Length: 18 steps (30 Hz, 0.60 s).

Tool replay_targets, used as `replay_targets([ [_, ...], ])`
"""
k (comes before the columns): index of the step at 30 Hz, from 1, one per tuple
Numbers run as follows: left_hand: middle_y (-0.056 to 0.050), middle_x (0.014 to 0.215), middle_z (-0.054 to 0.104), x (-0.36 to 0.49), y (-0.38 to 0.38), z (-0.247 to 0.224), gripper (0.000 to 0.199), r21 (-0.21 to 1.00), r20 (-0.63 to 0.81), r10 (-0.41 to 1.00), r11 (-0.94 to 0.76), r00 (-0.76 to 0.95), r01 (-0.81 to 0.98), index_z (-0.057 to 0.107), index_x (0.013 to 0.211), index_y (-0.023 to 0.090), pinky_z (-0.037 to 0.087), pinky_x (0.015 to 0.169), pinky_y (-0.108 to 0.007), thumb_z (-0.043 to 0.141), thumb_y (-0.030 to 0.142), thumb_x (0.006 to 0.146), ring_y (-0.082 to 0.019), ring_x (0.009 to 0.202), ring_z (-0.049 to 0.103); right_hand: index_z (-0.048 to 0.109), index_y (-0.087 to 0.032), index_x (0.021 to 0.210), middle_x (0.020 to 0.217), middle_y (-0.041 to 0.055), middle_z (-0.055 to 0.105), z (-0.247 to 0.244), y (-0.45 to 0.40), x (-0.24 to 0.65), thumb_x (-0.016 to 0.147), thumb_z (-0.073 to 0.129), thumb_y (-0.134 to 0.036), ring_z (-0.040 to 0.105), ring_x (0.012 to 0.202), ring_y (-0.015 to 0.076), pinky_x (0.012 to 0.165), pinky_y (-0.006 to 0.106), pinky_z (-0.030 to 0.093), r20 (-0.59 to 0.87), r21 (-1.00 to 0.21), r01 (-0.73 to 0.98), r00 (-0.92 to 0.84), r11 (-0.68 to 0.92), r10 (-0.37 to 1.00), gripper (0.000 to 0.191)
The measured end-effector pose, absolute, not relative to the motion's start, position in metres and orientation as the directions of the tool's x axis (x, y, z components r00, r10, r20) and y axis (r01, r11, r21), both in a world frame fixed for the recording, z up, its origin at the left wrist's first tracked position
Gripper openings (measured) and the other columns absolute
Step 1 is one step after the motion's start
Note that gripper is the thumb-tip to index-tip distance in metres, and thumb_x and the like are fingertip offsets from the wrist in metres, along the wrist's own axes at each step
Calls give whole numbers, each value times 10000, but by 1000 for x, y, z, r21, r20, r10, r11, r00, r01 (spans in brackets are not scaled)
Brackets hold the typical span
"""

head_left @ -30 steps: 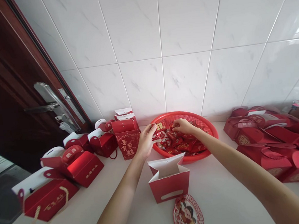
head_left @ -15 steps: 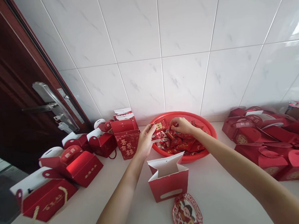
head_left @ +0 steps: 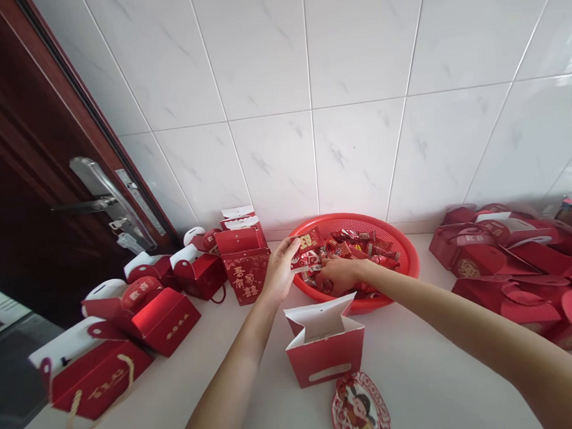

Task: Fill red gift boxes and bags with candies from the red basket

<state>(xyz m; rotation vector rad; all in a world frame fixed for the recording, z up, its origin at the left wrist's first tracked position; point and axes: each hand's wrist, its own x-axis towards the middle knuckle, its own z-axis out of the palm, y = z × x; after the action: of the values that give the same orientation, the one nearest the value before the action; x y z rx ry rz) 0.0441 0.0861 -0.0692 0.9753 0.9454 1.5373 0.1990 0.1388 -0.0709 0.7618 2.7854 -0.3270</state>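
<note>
My left hand [head_left: 280, 267] is closed on several red candy packets [head_left: 308, 242] at the left rim of a red plastic basket [head_left: 406, 245]. Inside the basket, my right hand [head_left: 342, 274] reaches down among red-wrapped candies [head_left: 374, 251]; its fingertips are partly hidden, and what they grip cannot be made out. An open red gift box [head_left: 327, 357] with a white inside stands upright in front of the basket. Close to its front lies a round printed card [head_left: 359, 410].
Red gift boxes [head_left: 169, 321] stand at the left, with a taller red box [head_left: 246, 276] beside the basket. Many folded red boxes [head_left: 494, 252] are piled at the right. A tiled wall [head_left: 355, 157] rises behind, and a dark door [head_left: 39, 127] is at the left.
My right hand has moved down and slightly left within the basket, uncovering candies at the back. My left hand keeps its packets. The view has shifted slightly.
</note>
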Motion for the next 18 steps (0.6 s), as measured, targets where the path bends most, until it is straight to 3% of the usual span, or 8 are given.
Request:
replay_targets([
  [7, 24, 754, 635, 45, 85, -67, 365, 927, 106, 985, -149, -139, -345, 680, 820, 194, 530, 540, -213, 859, 440, 618, -135, 669, 631, 737, -255, 962, 899, 56, 723, -75, 139, 199, 684, 615, -62, 513, 1211, 334, 1104, 505, 273, -318, -161, 515, -835, 842, 449, 359],
  [11, 29, 773, 646, 45, 84, -67, 331, 927, 90, 987, -133, -136, -350, 676, 840, 204, 531, 532, -219, 843, 419, 652, -130, 645, 641, 733, -261, 962, 861, 23, 730, -71, 141, 201, 633, 649, -88, 540, 1181, 318, 1090, 458, 309, -356, -220, 523, -829, 823, 432, 381],
  [14, 15, 835, 669, 43, 86, -70, 324, 931, 93, 987, -132, -128, -341, 686, 865, 207, 541, 540, -227, 830, 425, 674, -139, 678, 658, 733, -253, 887, 835, -11, 736, -65, 144, 205, 613, 665, -111, 621, 1029, 268, 995, 371, 402, -405, -286, 528, -823, 800, 399, 316],
  [18, -11, 888, 685, 41, 90, -75, 318, 930, 115, 985, -153, -131, -335, 701, 893, 209, 554, 571, -229, 818, 427, 692, -166, 776, 673, 740, -244, 819, 749, -56, 724, -61, 147, 207, 527, 736, -114, 659, 740, 195, 715, 266, 484, -436, -332, 595, -785, 732, 440, 319],
])
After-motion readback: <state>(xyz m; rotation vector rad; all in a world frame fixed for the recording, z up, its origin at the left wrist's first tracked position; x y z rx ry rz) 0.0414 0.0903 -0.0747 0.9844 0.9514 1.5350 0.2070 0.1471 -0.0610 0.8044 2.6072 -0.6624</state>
